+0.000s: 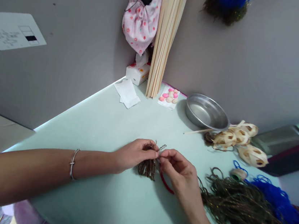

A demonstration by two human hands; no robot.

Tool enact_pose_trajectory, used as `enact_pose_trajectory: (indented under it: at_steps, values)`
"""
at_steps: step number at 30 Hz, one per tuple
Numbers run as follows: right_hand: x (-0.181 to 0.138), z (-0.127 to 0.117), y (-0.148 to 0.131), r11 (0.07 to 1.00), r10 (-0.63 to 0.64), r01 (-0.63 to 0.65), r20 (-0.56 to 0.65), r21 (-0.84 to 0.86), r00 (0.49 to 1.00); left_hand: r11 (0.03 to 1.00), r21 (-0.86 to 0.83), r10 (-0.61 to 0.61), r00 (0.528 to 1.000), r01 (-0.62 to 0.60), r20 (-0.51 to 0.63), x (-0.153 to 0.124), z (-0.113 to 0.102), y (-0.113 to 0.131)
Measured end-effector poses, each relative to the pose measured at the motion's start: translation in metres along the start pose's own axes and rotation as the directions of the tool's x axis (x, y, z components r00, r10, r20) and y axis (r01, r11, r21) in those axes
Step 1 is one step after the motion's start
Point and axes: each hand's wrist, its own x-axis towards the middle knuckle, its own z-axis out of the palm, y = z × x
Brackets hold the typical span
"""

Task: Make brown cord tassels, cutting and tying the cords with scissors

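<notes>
My left hand [133, 154] is closed around a small tassel of brown, glinting yarn [147, 170]. Its strands hang below my fingers, and a few wavy ends stick up above them. Against the left fingertips, my right hand [179, 170] pinches with thumb and forefinger; what lies in that pinch is too small to make out. Under the right hand a red curved loop [166, 184] shows in part, the rest hidden. Near my right forearm lies a heap of dark olive yarn [246, 207].
Blue yarn [272, 196] and a small spool [239, 174] lie at the right. Farther back are woven strip balls [253, 155], a metal bowl [206, 111], pink and beige pieces [169, 95] on paper, wooden strips [165, 41], a tissue box [137, 74] and white paper [127, 93].
</notes>
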Motion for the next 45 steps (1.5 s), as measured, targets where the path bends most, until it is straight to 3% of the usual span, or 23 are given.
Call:
enact_pose_trajectory:
  at_steps: [4,10,17,25,33,40,45]
  values:
    - [0.0010,-0.0020,0.0015,1.000,0.021,-0.021,-0.002,0.003,1.000,0.998,-0.060,0.008,1.000,-0.009,-0.027,0.0004,0.0008,0.0010]
    - [0.0011,-0.0021,0.0011,1.000,-0.001,0.001,0.008,0.017,1.000,0.999,-0.022,0.028,0.997,-0.027,0.065,-0.0021,-0.0011,0.0012]
    - [0.0023,-0.0026,0.0054,0.999,0.042,-0.044,0.061,0.029,0.997,0.976,-0.219,0.005,0.999,0.004,0.039,-0.0015,-0.0008,0.0053]
    - [0.0027,-0.0047,0.0043,0.994,0.034,-0.036,0.014,0.107,0.999,0.999,-0.030,0.037,0.997,-0.035,0.070,-0.0008,-0.0007,0.0001]
    - [0.0021,-0.0041,0.0045,0.999,0.010,-0.012,0.041,0.050,0.999,0.999,-0.019,0.029,0.999,-0.029,0.032,-0.0027,0.0010,0.0038]
    - [0.0026,-0.0060,0.0057,0.998,0.049,-0.050,0.030,0.045,0.998,0.993,-0.120,-0.010,1.000,0.013,0.026,-0.0001,0.0004,-0.0005]
    - [0.0023,-0.0045,0.0055,0.998,0.030,-0.032,0.039,0.049,0.999,0.997,-0.072,0.024,0.999,-0.021,0.031,-0.0007,0.0002,-0.0002]
